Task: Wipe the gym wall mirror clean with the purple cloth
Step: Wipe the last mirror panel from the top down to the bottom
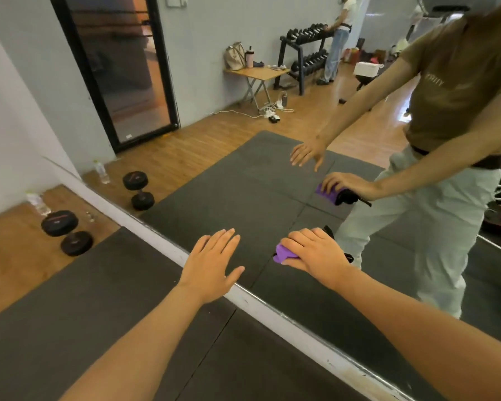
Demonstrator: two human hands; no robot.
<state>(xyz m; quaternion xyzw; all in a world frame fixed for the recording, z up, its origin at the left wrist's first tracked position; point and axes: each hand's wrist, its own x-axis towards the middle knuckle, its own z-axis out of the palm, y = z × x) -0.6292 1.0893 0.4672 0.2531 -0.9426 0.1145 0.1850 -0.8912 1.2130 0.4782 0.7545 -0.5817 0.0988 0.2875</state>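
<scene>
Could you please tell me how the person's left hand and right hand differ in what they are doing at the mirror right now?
The left hand is spread with straight fingers and holds nothing; the right hand is curled over the purple cloth, pressing it to the mirror. The left hand sits close to the mirror's lower edge, while the right hand is further onto the glass. Both reach forward, palm down, low on the mirror.

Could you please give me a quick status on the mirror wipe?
Right hand presses purple cloth low on mirror. Left hand open, fingers straight, beside it. Nothing in the way.
</scene>
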